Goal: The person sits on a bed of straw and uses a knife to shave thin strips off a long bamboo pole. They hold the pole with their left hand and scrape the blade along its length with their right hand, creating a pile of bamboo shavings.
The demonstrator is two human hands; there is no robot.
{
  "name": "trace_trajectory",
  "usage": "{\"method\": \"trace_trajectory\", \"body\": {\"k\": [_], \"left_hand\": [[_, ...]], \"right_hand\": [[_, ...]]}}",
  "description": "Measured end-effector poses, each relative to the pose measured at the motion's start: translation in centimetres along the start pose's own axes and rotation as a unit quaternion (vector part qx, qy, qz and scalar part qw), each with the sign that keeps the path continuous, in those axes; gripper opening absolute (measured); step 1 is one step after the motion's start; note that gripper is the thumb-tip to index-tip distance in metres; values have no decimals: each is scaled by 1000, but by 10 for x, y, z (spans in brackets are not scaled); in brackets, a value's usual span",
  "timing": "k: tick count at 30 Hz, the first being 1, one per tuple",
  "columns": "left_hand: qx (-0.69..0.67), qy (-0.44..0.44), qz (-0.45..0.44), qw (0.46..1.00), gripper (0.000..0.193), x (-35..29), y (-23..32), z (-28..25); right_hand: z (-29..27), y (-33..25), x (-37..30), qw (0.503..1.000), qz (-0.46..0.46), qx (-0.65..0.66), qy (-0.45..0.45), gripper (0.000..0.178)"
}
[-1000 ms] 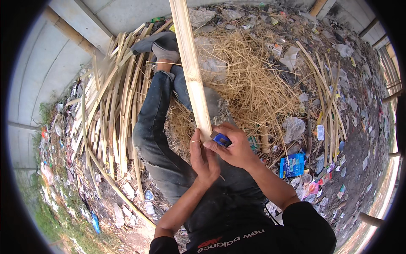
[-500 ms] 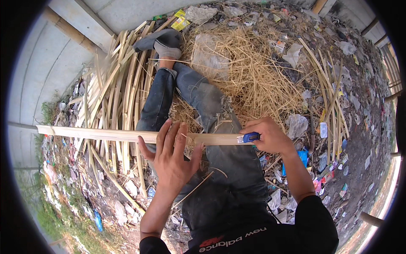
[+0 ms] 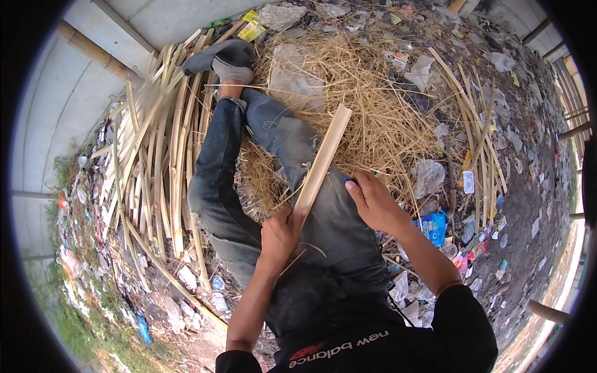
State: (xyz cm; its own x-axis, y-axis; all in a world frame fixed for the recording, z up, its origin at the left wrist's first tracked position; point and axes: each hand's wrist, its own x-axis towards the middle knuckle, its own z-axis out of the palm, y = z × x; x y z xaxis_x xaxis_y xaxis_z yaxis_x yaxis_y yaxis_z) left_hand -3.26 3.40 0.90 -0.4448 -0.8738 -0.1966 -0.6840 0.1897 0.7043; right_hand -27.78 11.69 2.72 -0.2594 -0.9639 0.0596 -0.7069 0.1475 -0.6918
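Pale strip (image 3: 324,155) clamped in left hand (image 3: 280,235), blue tool (image 3: 347,179) gripped in right hand (image 3: 378,204), off the strip. Shavings (image 3: 380,121) already heaped; strip's finish can't be judged.

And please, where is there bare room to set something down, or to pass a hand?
A hand could probably pass above the trousers, between the held strip and the right hand. The barest ground is dark soil between the pink litter and the lower-right post, though scraps dot it. Crowded: the strip pile at left and the straw ahead.
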Motion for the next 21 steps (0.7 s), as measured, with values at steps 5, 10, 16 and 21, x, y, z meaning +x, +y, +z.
{"method": "trace_trajectory", "body": {"k": [5, 10, 16, 21], "left_hand": [[-18, -52, 25, 998, 45, 3, 7, 13], [2, -65, 37, 997, 44, 9, 12, 20], [57, -62, 71, 994, 46, 4, -1, 19], [96, -117, 73, 986, 47, -19, -21, -21]], "right_hand": [[27, -9, -9, 993, 32, -17, -112, 42], [34, -16, -14, 992, 21, -100, -73, 43], [42, -13, -15, 994, 42, -80, -69, 52], [41, -10, -12, 986, 128, -52, -90, 59]]}}
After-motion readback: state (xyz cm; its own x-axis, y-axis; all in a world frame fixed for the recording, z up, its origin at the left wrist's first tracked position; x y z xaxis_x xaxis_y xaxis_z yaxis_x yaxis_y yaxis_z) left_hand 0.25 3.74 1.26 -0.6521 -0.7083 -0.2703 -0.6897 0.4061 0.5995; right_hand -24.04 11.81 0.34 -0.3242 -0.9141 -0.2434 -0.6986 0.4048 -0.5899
